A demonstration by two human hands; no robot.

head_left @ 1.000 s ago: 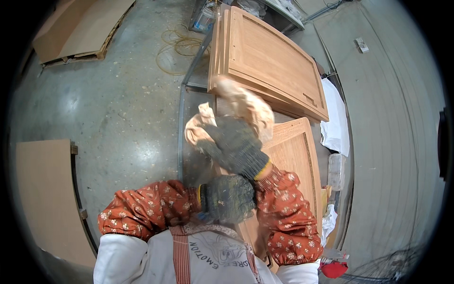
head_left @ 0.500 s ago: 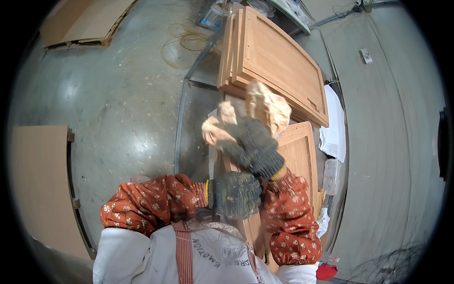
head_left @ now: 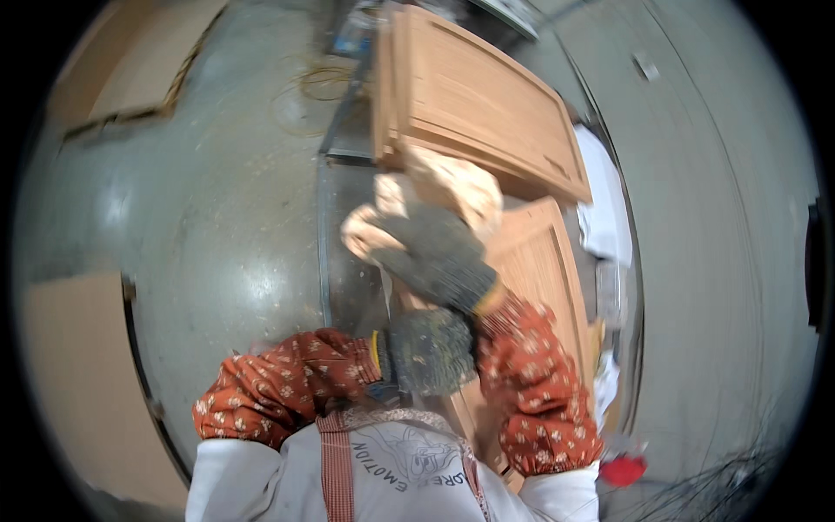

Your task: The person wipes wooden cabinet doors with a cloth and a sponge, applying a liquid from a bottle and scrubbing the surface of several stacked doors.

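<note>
My right hand (head_left: 430,252), in a dark knitted glove, grips a crumpled cream cloth (head_left: 461,184) whose folds stick out beyond the fingers on both sides. Beneath it lies a light wooden panel (head_left: 531,252) with a raised frame, like a cabinet door. Close to my body, my left hand (head_left: 429,352) in a matching glove is closed at the left edge of this panel, just below my right wrist. Its fingertips are hidden, and what they hold does not show.
Several framed wooden panels (head_left: 487,87) are stacked beyond my hands. A metal rail (head_left: 323,226) runs along the left. Flat brown boards (head_left: 96,374) lie on the left floor, with a coiled yellow hose (head_left: 326,84) farther off. White sheeting (head_left: 600,196) is at the right.
My right hand and the cloth have shifted slightly left in the picture. The whole view has turned a little, and the panels sit farther left and higher. My left hand stays at the panel's edge.
</note>
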